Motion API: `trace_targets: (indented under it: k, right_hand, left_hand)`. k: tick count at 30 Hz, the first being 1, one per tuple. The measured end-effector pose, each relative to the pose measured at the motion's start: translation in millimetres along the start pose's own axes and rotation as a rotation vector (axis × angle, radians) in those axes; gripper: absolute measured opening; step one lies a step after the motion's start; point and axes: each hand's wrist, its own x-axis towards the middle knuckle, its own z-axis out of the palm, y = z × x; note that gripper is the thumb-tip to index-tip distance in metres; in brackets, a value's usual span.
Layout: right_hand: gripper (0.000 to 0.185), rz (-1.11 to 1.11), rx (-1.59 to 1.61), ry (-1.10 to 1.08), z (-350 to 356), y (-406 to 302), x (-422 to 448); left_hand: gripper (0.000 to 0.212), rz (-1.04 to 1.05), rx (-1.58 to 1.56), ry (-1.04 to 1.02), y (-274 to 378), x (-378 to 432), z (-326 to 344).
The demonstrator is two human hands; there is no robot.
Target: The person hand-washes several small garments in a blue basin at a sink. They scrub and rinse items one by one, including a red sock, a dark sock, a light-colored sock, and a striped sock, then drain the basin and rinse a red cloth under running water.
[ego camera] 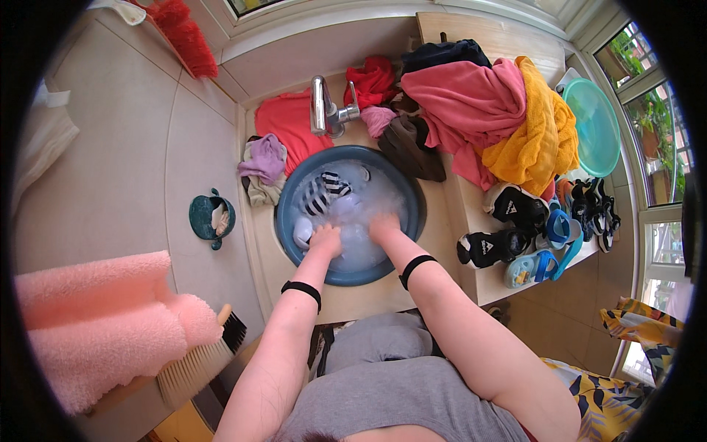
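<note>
Soapy, cloudy water fills a blue plastic basin (362, 278) set in the sink counter. A black-and-white striped cloth (317, 198) and a pale, water-filled cloth (346, 205) float in it. My left hand (327, 240) is at the basin's near left, its fingers curled at the water beside a white bulge of cloth (302, 232). Farther right, my right hand (385, 225) dips into the water, blurred by motion and splashing. The water and blur hide what either hand grips, if anything.
A chrome faucet (320, 108) rises behind the basin. Red cloth (290, 124) and a purple cloth (263, 158) lie left; brown cloth (411, 146), pink cloth (469, 91) and a yellow towel (533, 141) lie right. Black-and-white shoes (493, 247) and a green basin (592, 127) occupy the right ledge.
</note>
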Motion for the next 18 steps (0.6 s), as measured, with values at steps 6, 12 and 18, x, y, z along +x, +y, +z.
trace_targets:
  k: [6,12,18]
  right_hand:
    - [0.056,-0.05,0.06,0.053,-19,-6,-36]
    - [0.074,0.128,0.585,0.232,5,-9,-26]
    - [0.073,-0.128,1.05,0.33,-69,-38,-78]
  left_hand:
    - [0.038,0.049,-0.41,0.475,4,-15,6]
    - [0.047,-0.117,-1.359,-0.145,18,-16,20]
    - [0.087,-0.136,-1.994,-0.517,27,-29,-2]
